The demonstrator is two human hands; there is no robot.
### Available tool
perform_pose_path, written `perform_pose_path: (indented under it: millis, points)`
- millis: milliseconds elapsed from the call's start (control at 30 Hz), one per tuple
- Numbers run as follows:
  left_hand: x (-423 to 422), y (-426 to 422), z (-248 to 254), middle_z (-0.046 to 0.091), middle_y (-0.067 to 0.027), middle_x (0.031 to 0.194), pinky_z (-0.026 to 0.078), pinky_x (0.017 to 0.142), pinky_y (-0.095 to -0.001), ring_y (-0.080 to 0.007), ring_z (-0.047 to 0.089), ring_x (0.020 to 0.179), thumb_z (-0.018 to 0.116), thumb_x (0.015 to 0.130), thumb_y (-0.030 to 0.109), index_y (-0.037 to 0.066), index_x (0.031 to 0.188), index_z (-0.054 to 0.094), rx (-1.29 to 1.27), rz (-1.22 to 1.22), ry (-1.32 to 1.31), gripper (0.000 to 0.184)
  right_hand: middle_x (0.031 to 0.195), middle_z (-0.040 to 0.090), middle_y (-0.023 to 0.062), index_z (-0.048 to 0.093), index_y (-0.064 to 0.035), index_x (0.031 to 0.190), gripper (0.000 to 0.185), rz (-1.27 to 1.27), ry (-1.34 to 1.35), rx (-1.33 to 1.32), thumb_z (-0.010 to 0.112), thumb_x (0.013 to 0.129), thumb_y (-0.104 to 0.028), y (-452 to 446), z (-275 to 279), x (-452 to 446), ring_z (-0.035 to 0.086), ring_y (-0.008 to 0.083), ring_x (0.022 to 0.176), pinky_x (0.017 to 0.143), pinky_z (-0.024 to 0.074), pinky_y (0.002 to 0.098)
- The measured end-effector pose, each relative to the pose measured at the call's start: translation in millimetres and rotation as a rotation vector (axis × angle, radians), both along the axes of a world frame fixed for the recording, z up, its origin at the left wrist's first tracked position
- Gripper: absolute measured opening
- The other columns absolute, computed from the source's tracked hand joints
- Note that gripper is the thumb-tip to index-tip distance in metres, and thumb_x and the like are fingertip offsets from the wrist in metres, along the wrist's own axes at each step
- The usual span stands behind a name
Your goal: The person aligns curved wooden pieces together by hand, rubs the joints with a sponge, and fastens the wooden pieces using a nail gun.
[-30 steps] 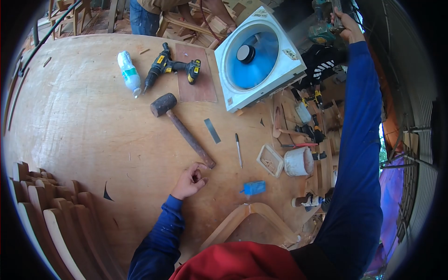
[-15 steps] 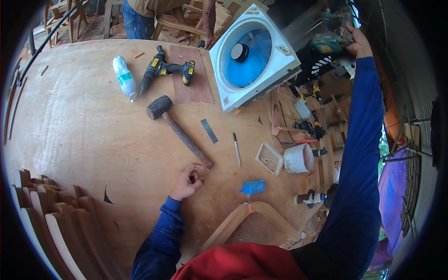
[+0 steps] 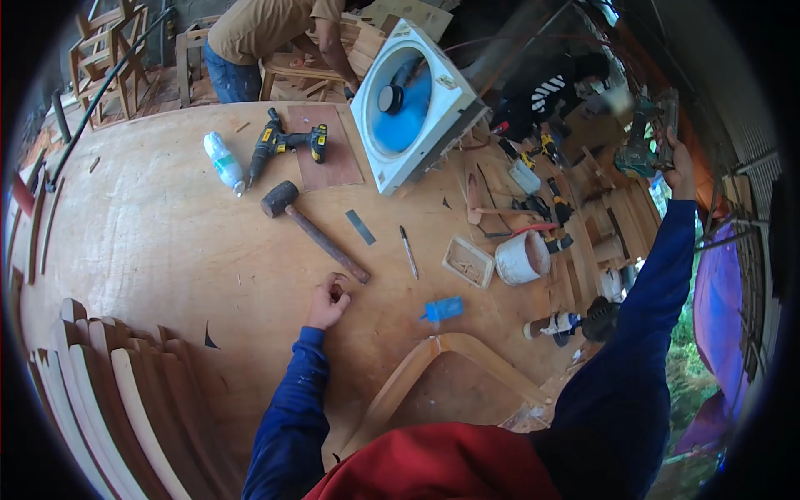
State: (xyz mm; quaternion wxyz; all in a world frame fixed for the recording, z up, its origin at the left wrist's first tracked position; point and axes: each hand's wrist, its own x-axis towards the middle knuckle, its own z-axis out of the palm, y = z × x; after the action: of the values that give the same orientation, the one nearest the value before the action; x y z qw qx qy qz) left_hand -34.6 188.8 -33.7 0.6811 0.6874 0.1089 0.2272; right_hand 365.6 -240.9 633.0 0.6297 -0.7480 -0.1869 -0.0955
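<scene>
Out at the upper right, my right hand (image 3: 680, 171) is wrapped round a green power tool (image 3: 637, 146), held away from the table; its exact kind is unclear. My left hand (image 3: 332, 302) rests on the plywood table with curled fingers, and whatever may be inside them is hidden. Just beyond it lies the end of the handle of a rubber mallet (image 3: 321, 237). A pen (image 3: 408, 252), a flat metal strip (image 3: 361, 227) and a small blue block (image 3: 443, 308) lie to its right. Closest to my body is a curved wooden piece (image 3: 408, 375).
Shaped wooden parts (image 3: 125, 392) are stacked at the left. A white box fan (image 3: 417, 108), yellow-black drill (image 3: 287, 143) and plastic bottle (image 3: 223, 162) stand farther back. A white bucket (image 3: 523, 257) and tray (image 3: 468, 262) sit right. Another person (image 3: 271, 37) bends over behind the table.
My right hand and the green tool have moved rightward and lower in view. The view has shifted too, showing more of the person behind the table. My left hand stays curled by the mallet.
</scene>
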Motion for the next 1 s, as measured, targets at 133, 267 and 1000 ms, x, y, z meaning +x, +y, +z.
perform_pose_path:
  millis: [133, 267, 1000]
  points:
    - [5.4, 0.4, -12.1, 0.048, 0.0028, 0.055, 0.032, 0.051, -0.0274, -0.0057, 0.039, 0.052, 0.064, 0.087, 0.004, 0.006, 0.111, 0.059, 0.015, 0.025, -0.014, 0.025, 0.089, 0.065, 0.0024, 0.061, -0.0080, 0.115, 0.025, 0.018, 0.047, 0.178, 0.068, 0.101, -0.027, -80.5, -28.7, -114.2, 0.062, 0.0097, 0.071, 0.065, 0.0551, 0.0250]
    - [11.4, 2.2, -12.4, 0.053, 0.0018, 0.062, 0.034, 0.055, -0.0265, -0.0063, 0.043, 0.058, 0.063, 0.088, 0.007, 0.006, 0.114, 0.059, -0.047, 0.071, 0.026, 0.027, 0.088, 0.065, 0.0011, 0.063, -0.0036, 0.112, 0.029, -0.053, 0.108, 0.121, 0.066, 0.103, -0.031, -168.9, -66.0, -214.3, 0.061, 0.0094, 0.070, 0.066, 0.0533, 0.0244]
    - [-1.1, -183.8, 256.5, 0.057, -0.0026, 0.082, 0.039, 0.067, -0.0251, -0.0100, 0.049, 0.073, 0.059, 0.094, 0.020, 0.004, 0.140, 0.046, 0.190, -0.144, -0.261, 0.050, 0.104, 0.063, 0.0038, 0.063, -0.0006, 0.116, 0.042, -0.446, 0.084, 0.119, 0.054, 0.108, -0.040, -485.4, -246.9, -512.5, 0.057, 0.0130, 0.098, 0.091, 0.0418, 0.0288]
